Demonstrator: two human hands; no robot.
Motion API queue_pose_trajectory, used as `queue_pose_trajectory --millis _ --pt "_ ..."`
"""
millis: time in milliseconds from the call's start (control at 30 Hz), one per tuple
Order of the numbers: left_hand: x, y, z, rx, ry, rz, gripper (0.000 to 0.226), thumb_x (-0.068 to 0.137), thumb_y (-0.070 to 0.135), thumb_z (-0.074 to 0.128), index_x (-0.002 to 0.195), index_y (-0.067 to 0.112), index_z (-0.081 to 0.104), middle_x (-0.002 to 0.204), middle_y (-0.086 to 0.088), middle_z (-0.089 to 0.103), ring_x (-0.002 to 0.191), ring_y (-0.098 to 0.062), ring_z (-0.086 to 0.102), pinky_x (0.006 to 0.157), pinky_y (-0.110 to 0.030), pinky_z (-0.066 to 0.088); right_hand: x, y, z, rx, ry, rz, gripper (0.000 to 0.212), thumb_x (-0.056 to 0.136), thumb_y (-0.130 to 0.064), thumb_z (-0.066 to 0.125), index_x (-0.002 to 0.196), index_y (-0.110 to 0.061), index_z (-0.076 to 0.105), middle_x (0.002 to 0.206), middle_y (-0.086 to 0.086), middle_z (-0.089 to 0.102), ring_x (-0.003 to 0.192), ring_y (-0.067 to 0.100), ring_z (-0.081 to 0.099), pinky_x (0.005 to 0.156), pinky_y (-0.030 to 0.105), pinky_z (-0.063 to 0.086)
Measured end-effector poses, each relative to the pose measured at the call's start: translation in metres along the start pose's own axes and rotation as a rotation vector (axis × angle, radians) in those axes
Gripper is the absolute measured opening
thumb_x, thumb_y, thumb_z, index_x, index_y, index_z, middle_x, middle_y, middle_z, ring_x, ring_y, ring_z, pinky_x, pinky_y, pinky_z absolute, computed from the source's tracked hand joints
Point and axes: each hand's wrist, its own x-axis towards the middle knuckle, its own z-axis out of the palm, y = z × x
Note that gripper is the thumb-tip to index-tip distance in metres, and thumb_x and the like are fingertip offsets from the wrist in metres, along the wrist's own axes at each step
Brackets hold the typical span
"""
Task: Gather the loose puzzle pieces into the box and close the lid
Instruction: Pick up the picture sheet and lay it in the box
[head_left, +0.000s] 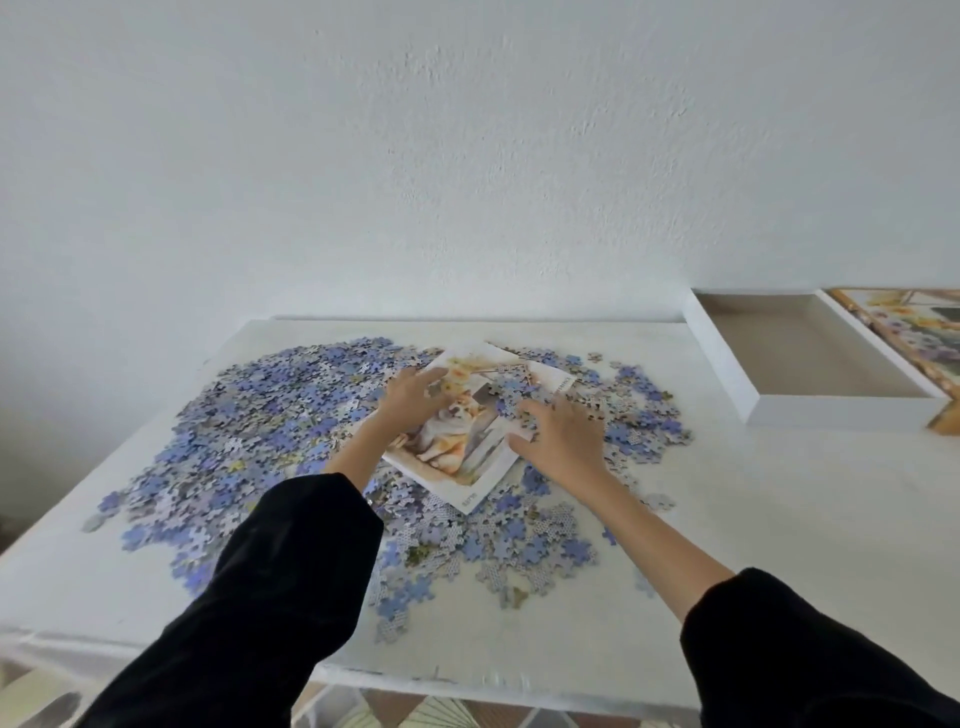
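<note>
Spreading knobbly card pieces (270, 415), seemingly over glossy sheet (457, 457).

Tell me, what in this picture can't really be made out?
All in the head view:
- Lid: cut off by the right edge; its picture shows only partly.
- Reference picture: the left hand, right hand and scattered puzzle pieces cover parts; small print unreadable.
- Hands: blurred, so any pieces under the fingers are unclear.
- Box: near wall hides part of its floor.

Both arms reach forward in black sleeves pushed back from the bare forearms. The left hand (413, 397) lies palm down with fingers spread; the right hand (563, 439) likewise, fingers splayed and slightly curled.
</note>
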Motion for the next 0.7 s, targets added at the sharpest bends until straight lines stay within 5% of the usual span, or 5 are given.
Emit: queue_pose_trajectory --millis 100,267,433,567,700 --pt "0.001 0.001 -0.003 0.01 0.103 -0.102 0.045 0.088 0.041 0.057 0.132 0.03 0.05 0.126 -0.011 0.057 0.124 -0.029 0.043 0.107 -0.039 0.025 -0.007 0.003 0.005 -0.069 -0.045 0.004 0.057 0.085 -0.054 0.05 0.136 -0.034 0.037 0.139 0.011 0.035 0.128 0.03 0.032 0.101 0.046 0.031" --pt "0.001 0.009 -0.029 -0.322 0.117 0.094 0.022 0.084 0.01 0.065 0.104 0.019 0.068 0.12 -0.004 0.063 0.051 -0.01 0.049 0.048 -0.016 0.04 -0.009 0.009 0.008 -0.023 -0.091 0.043 0.062 0.085 -0.057 0.047 0.14 -0.037 0.027 0.136 0.009 0.028 0.128 0.03 0.023 0.099 0.045 0.03" --pt "-0.01 0.017 -0.057 -0.472 0.2 0.276 0.037 0.083 -0.001 0.064 0.087 0.036 0.068 0.115 -0.003 0.065 0.074 -0.017 0.051 0.062 -0.037 0.049 -0.003 0.009 0.009 0.099 -0.04 -0.01 0.059 0.087 -0.054 0.046 0.141 -0.037 0.026 0.116 0.006 0.034 0.114 0.025 0.03 0.088 0.034 0.033" --pt "-0.017 0.005 -0.078 -0.635 0.138 0.317 0.035 0.084 -0.005 0.062 0.1 0.026 0.069 0.11 -0.005 0.068 0.081 -0.022 0.055 0.077 -0.041 0.047 0.006 -0.004 0.007 0.376 -0.074 -0.024 0.059 0.088 -0.052 0.048 0.141 -0.04 0.026 0.135 0.008 0.038 0.129 0.03 0.026 0.105 0.042 0.024" --pt "-0.025 -0.009 -0.097 -0.757 0.068 0.38 0.038 0.085 -0.004 0.059 0.12 0.009 0.059 0.124 -0.008 0.061 0.112 -0.013 0.06 0.093 -0.025 0.049 0.011 -0.02 0.003 0.688 -0.196 -0.048 0.06 0.088 -0.046 0.052 0.142 -0.037 0.026 0.142 0.009 0.039 0.126 0.028 0.04 0.106 0.044 0.032"
